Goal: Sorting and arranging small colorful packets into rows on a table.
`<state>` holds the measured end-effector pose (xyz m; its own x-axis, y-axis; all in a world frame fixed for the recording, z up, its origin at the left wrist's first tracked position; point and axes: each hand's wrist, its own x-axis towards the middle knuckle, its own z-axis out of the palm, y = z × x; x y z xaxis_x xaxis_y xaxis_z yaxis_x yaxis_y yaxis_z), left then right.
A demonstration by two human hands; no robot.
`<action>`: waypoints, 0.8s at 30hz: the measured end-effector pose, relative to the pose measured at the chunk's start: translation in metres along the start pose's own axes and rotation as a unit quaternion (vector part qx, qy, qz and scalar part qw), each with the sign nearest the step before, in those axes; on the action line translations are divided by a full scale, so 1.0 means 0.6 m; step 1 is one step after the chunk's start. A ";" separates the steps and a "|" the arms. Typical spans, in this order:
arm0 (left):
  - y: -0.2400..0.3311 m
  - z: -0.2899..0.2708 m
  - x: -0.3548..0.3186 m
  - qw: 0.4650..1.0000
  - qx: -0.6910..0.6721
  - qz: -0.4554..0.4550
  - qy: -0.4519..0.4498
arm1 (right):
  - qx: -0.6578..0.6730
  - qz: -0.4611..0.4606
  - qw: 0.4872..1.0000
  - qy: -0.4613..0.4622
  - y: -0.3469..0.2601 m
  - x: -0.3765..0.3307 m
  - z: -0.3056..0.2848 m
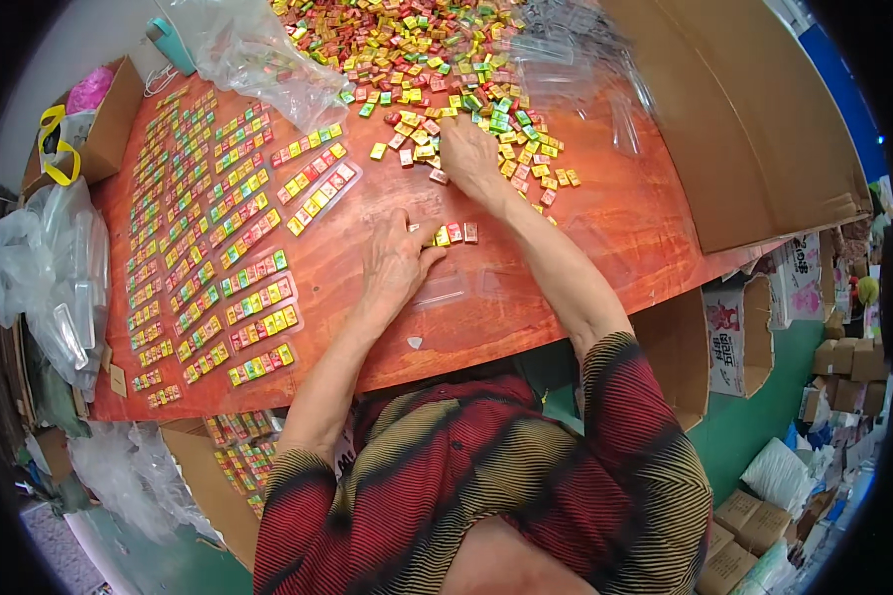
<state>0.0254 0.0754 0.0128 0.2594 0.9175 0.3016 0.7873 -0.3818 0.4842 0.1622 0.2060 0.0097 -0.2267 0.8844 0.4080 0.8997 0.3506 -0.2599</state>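
My left hand [395, 260] lies on the red tabletop with its thumb and forefinger apart. They touch the left end of a short row of small wrapped blocks [454, 234], yellow, red and pale, like little candy packets. Farther off, my right hand [470, 159] reaches down into the near edge of a big loose heap of such blocks [407, 50]. Its fingers are bent and bunched together; whatever the fingertips hold is hidden. Left of my hands, a clear tray [321, 197] bears a row of these blocks, with many similar rows [258, 268] beyond it.
Clear plastic trays [442, 291] lie by the table's near edge, and more [556, 69] stand at the back right. A clear bag [258, 59] drapes beside the heap. A large cardboard box [734, 119] borders the right side; another box [119, 129] stands at the far left.
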 end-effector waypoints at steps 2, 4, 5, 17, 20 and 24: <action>0.003 0.006 0.001 1.000 0.005 0.006 0.009 | 0.051 0.006 0.999 -0.008 0.017 -0.011 -0.012; 0.007 0.007 0.001 1.000 0.015 0.006 0.019 | 0.158 0.006 0.987 -0.014 0.027 -0.030 -0.036; 0.009 0.010 0.001 1.000 0.012 0.004 0.021 | 0.156 0.004 0.988 -0.016 0.030 -0.046 -0.054; -0.001 0.001 0.003 1.000 -0.015 -0.006 -0.001 | 0.261 -0.073 0.961 -0.054 -0.013 -0.154 -0.107; -0.009 -0.004 0.000 0.999 -0.038 -0.005 -0.008 | 0.232 -0.147 0.960 -0.050 -0.029 -0.162 -0.099; -0.018 -0.021 -0.004 0.997 -0.056 -0.041 -0.036 | 0.244 -0.152 0.955 -0.071 -0.033 -0.169 -0.101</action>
<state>0.0094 0.0762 0.0171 0.2385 0.9505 0.1994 0.7409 -0.3108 0.5954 0.1898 0.0907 0.0265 -0.5293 0.7395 0.4160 0.5111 0.6692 -0.5393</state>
